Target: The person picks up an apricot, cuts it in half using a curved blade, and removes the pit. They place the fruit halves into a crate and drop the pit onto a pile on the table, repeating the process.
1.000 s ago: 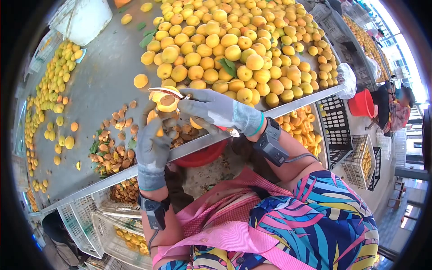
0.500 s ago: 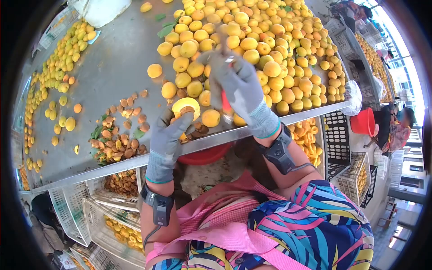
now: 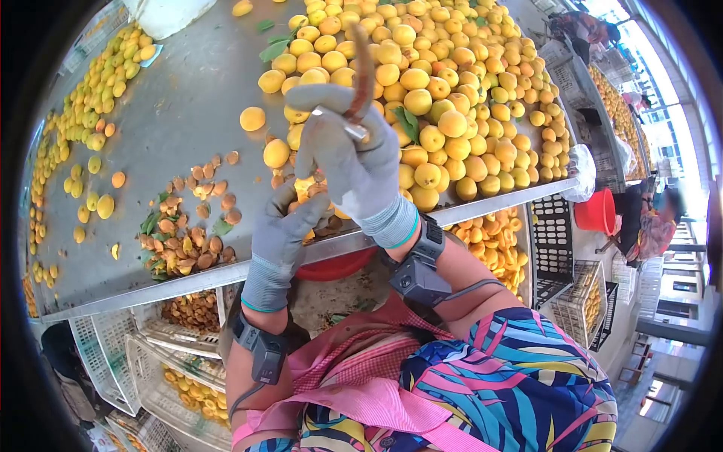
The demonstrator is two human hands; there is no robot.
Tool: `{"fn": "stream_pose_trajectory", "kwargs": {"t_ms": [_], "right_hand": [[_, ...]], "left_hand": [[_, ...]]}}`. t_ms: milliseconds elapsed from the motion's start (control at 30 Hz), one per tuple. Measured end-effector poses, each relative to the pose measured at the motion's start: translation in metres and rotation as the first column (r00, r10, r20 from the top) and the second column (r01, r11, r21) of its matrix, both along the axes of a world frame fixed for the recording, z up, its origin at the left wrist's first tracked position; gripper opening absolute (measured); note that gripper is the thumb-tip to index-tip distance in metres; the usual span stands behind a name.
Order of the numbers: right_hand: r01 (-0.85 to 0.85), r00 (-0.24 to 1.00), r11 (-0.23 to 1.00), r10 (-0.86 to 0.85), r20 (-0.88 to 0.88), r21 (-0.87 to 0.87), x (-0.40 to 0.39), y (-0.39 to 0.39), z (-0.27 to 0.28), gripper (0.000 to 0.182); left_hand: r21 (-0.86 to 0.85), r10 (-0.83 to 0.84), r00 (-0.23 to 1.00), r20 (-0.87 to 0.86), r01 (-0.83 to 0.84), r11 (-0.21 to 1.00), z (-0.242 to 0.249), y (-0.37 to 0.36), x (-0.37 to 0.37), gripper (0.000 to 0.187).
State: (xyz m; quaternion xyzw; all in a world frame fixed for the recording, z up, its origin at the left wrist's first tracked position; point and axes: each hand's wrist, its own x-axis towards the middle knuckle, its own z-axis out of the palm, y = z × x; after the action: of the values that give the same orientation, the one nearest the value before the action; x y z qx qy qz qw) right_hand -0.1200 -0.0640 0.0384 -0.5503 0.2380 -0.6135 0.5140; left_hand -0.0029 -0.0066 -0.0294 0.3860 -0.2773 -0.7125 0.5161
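- Metal worktable [image 3: 188, 98] slants across, workshop floor at right.
- Right hand [image 3: 350, 151]: gloved, fingers wrapped round a curved tool [image 3: 364, 68], its strip pointing away from the body, blurred.
- Left hand [image 3: 280, 233]: gloved, fingers bent; cut fruit [image 3: 304, 187] at fingertips, partly hidden by right hand, can't tell if pinched.
- Brown pits [image 3: 205, 261], leaves among them, heaped left of left hand.
- Whole apricots [image 3: 452, 124] piled beyond hands, toward right.
- Halved fruit [image 3: 493, 239] below table edge.
- Red bucket [image 3: 595, 212] farther right.

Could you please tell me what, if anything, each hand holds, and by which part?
The right hand grips a curved tool by its lower end, tip upward. Apricot flesh shows at the left hand, but any hold there is hidden.
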Motion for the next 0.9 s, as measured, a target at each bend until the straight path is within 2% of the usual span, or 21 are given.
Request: {"fn": "stream_pose_trajectory", "kwargs": {"t_ms": [67, 133, 267, 333, 367, 433, 467, 533, 567, 633, 667, 733, 800, 900], "right_hand": [[-0.034, 0.999, 0.997, 0.031, -0.035, -0.063, 0.000, -0.001, 0.000, 0.024], [-0.196, 0.981, 0.968, 0.191, 0.043, 0.156, -0.001, -0.003, 0.004, 0.022], [-0.264, 0.964, 0.932, 0.243, 0.110, 0.247, -0.002, -0.013, 0.001, 0.028], [-0.262, 0.964, 0.899, 0.228, 0.138, 0.351, -0.001, -0.014, 0.002, 0.019], [-0.258, 0.965, 0.900, 0.221, 0.141, 0.352, 0.000, -0.016, 0.000, 0.019], [-0.279, 0.958, 0.920, 0.286, 0.016, 0.274, 0.004, -0.019, -0.005, 0.019], [-0.277, 0.959, 0.921, 0.282, 0.023, 0.275, 0.009, -0.020, -0.013, 0.019], [-0.130, 0.987, 0.989, 0.137, -0.086, 0.076, 0.017, -0.022, -0.025, 0.019], [-0.130, 0.988, 0.988, 0.136, -0.077, 0.078, 0.016, -0.023, -0.027, 0.019], [-0.184, 0.981, 0.961, 0.193, -0.025, 0.207, 0.007, -0.021, -0.020, 0.016], [-0.189, 0.981, 0.959, 0.196, -0.014, 0.211, 0.005, -0.024, -0.021, 0.016], [-0.233, 0.957, 0.831, 0.104, 0.270, 0.505, -0.001, -0.033, -0.023, 0.018], [-0.243, 0.953, 0.816, 0.099, 0.288, 0.525, -0.008, -0.035, -0.020, 0.021], [-0.234, 0.938, 0.781, 0.023, 0.346, 0.580, -0.010, -0.036, -0.023, 0.036]], "left_hand": [[-0.027, -0.023, 1.000, 0.006, 0.023, 0.999, 0.001, 0.001, 0.000, 0.036], [0.037, -0.042, 0.994, 0.097, 0.038, 0.999, 0.008, 0.002, -0.002, 0.036], [0.018, -0.064, 0.986, 0.153, 0.062, 0.998, 0.007, 0.002, -0.002, 0.035], [0.000, -0.057, 0.980, 0.190, 0.058, 0.998, 0.007, 0.001, -0.004, 0.033], [0.002, -0.064, 0.979, 0.193, 0.065, 0.998, 0.006, 0.000, -0.004, 0.033], [0.026, -0.077, 0.963, 0.258, 0.072, 0.997, 0.003, -0.001, -0.003, 0.032], [0.030, -0.082, 0.961, 0.265, 0.077, 0.997, 0.002, -0.002, -0.003, 0.032], [-0.005, -0.029, 0.943, 0.331, 0.032, 0.999, 0.000, -0.002, -0.004, 0.031], [-0.001, -0.031, 0.940, 0.339, 0.033, 0.999, 0.000, -0.002, -0.004, 0.031], [-0.056, -0.037, 0.964, 0.262, 0.054, 0.997, 0.002, -0.001, -0.005, 0.032], [-0.049, -0.036, 0.962, 0.272, 0.051, 0.998, 0.003, -0.001, -0.007, 0.032], [0.051, -0.009, 0.977, 0.214, -0.002, 0.999, 0.006, -0.001, -0.010, 0.034], [0.027, -0.036, 0.966, 0.257, 0.030, 0.999, 0.003, -0.003, -0.005, 0.036], [0.023, -0.058, 0.980, 0.192, 0.055, 0.998, 0.006, -0.001, -0.006, 0.036]]}}
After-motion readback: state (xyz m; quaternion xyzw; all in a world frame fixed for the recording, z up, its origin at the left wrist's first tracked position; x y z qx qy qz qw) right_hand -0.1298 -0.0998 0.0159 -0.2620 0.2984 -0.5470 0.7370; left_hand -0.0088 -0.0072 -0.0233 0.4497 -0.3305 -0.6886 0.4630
